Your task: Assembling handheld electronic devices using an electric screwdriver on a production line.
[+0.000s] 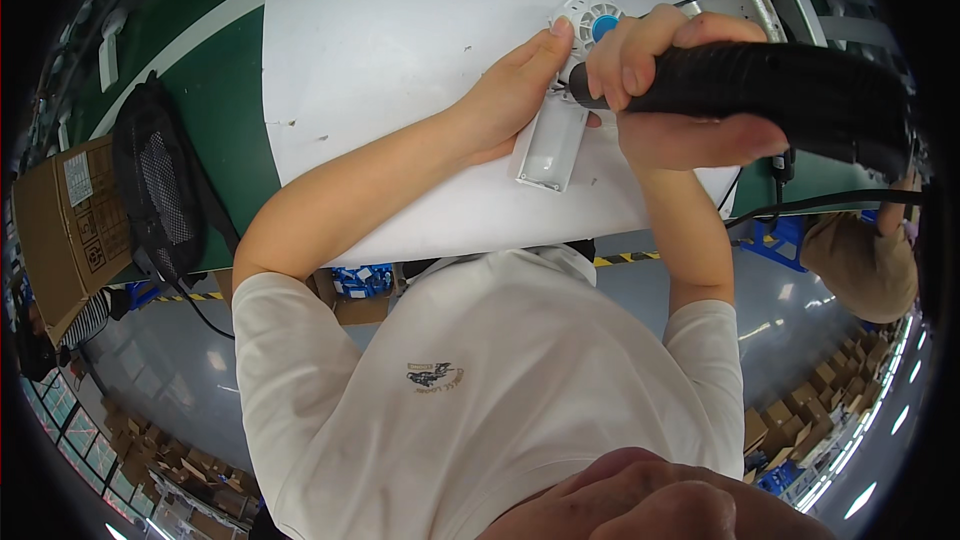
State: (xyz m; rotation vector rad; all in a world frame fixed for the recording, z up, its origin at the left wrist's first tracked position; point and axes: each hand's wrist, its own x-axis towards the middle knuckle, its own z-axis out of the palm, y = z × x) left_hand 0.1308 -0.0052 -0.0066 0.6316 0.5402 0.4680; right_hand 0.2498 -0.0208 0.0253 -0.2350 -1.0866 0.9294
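My right hand (690, 140) is closed around a thick black power screwdriver (800, 90), which lies nearly level with its tip pointing left. That tip meets a small white handheld fan (552, 145), close to where its round head joins the handle. A blue disc (604, 28) marks the middle of the fan's slotted head. With the thumb on the head's edge, my left hand (510, 90) grips the fan from the left. Its other fingers are partly hidden behind the fan. The exact contact spot is covered by my right fingers.
A white sheet (370, 50) covers much of the green table (225, 90). At the back right stands a metal-framed device (768, 10); a black cable (830, 200) runs along the right. A black mesh bag (165, 180) and cardboard box (75, 230) sit left. Another person (860, 265) is at far right.
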